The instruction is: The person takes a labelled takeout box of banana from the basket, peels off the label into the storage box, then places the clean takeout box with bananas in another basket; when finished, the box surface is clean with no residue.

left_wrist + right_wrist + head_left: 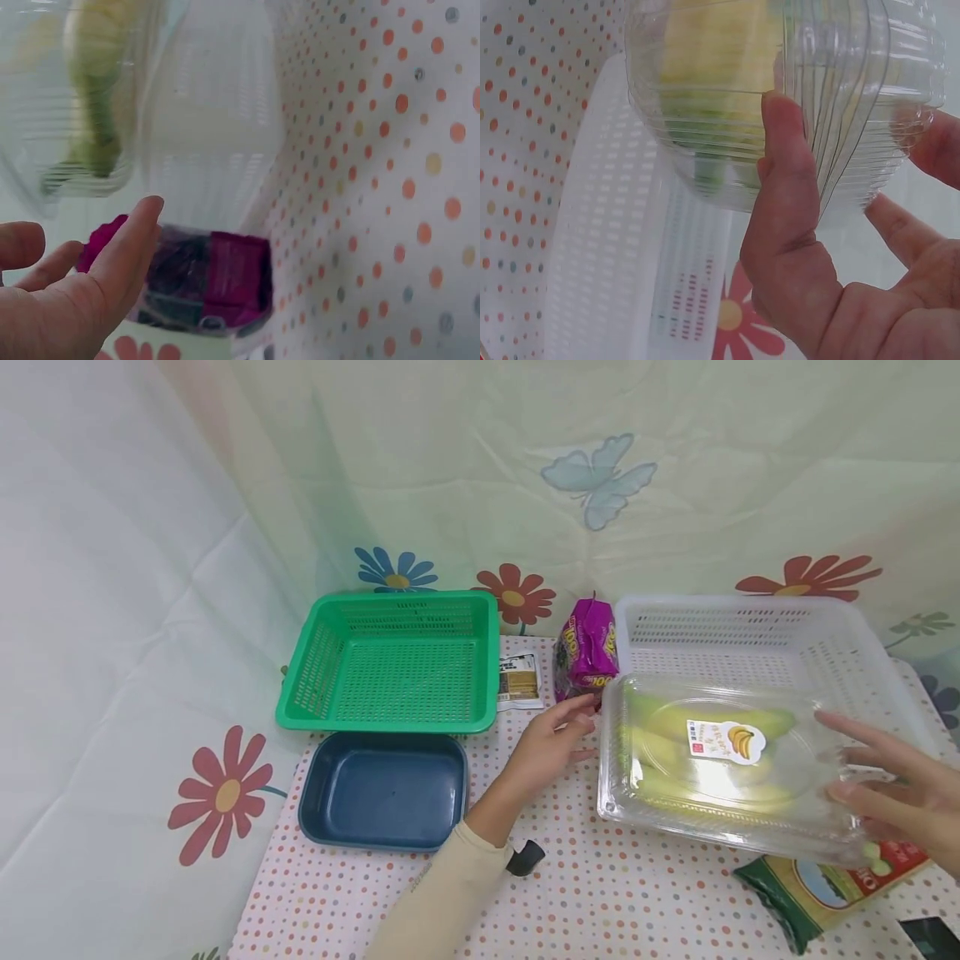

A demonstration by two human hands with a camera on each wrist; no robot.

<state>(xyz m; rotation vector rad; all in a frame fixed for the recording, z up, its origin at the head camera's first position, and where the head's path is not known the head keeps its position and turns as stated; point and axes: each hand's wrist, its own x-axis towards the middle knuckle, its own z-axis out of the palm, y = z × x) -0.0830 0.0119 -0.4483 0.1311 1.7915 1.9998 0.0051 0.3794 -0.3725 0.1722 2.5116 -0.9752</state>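
Note:
A clear plastic clamshell box of bananas [712,768], with a white banana label on its lid, is held above the table, overlapping the front of the white basket [885,643]. My right hand [903,789] grips its right end; in the right wrist view, thumb and fingers [787,165] lie on both sides of the ribbed plastic. At the box's left end is my left hand [551,743], fingers extended. The left wrist view shows a gap between those fingers and the box [97,97]. Just behind the left hand stands a purple snack bag [588,647].
A green basket [390,722] stands at the back left, with a dark blue tray [382,806] in front. Between the baskets lies a small packet [519,681]. A green and gold bag [817,893] lies front right, partly under the box. A curtain [450,468] hangs behind.

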